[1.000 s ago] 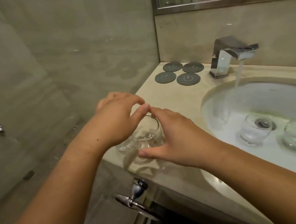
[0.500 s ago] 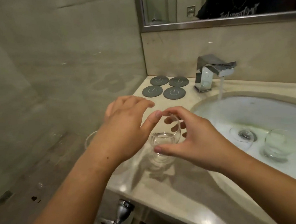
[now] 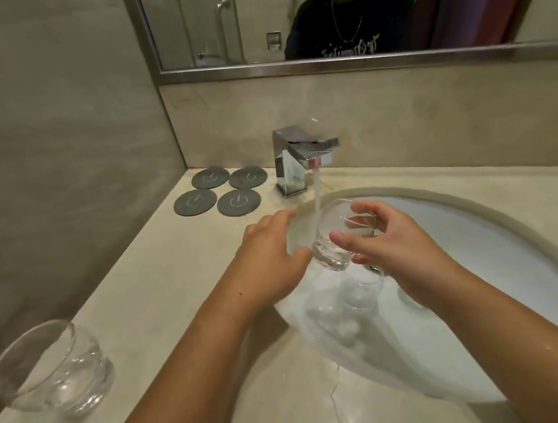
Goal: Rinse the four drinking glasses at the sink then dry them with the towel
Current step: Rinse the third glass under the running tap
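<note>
Glassware nearest the camera: a lone glass [image 3: 51, 369] stands upright at the near left corner of the counter [image 3: 162, 292], well apart from both hands. Farther in, the right hand [image 3: 391, 244] has fingers and thumb curled round the held glass [image 3: 332, 240], which is tilted over the sink [image 3: 482, 259]. The left hand [image 3: 265, 257] is spread wide just beside it and grips nothing; whether its thumb touches the base I cannot tell. Half a second ago this glass was above the counter. Now it is under the water stream [image 3: 317, 200], so I judge its rinse is just starting. Below it a sink glass [image 3: 362, 292] sits in the bowl, and a faint rim by the right wrist may be another, mostly hidden. That makes three glasses for sure, perhaps four. At the far edge one faucet [image 3: 300, 161] is running, and four grey coasters [image 3: 238, 201] fill the far left corner. No towel shows.
</note>
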{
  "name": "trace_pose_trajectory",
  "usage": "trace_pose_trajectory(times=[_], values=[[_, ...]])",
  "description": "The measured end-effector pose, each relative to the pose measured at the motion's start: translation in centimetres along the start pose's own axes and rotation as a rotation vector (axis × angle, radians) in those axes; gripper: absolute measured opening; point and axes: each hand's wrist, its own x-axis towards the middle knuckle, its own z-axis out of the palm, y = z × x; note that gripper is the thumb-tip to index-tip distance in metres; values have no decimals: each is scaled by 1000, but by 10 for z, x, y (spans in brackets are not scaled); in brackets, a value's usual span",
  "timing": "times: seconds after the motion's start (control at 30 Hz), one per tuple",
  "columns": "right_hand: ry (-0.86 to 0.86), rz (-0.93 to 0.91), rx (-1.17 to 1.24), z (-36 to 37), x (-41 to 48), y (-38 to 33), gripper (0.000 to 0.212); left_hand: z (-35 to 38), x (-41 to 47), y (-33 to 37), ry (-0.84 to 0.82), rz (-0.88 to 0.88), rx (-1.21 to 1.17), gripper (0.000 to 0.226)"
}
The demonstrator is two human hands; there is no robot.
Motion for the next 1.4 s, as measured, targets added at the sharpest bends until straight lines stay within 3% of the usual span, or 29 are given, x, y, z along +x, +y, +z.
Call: trace_pose_trajectory(times=[0.27, 0.33, 0.57, 0.7, 1.07, 1.2, 1.4], values=[[-31, 140, 332, 8, 49, 13, 92, 18, 55, 1, -51, -14, -69, 80], [-34, 150, 366, 13, 62, 14, 88, 21, 63, -1, -43, -17, -67, 81], [-70, 186, 509, 29, 83, 25, 89, 36, 70, -13, 129, 22, 122, 70], [-106, 230, 608, 33, 84, 32, 117, 37, 72, -17, 160, 14, 109, 67], [-230, 231, 653, 21, 87, 43, 84, 40, 71, -20, 162, -5, 127, 62], [-300, 191, 591, 20, 84, 40, 49, 37, 70, -20, 140, -41, 92, 63], [-261, 190, 542, 20, 85, 41, 47, 31, 67, -20, 83, -88, 24, 59]])
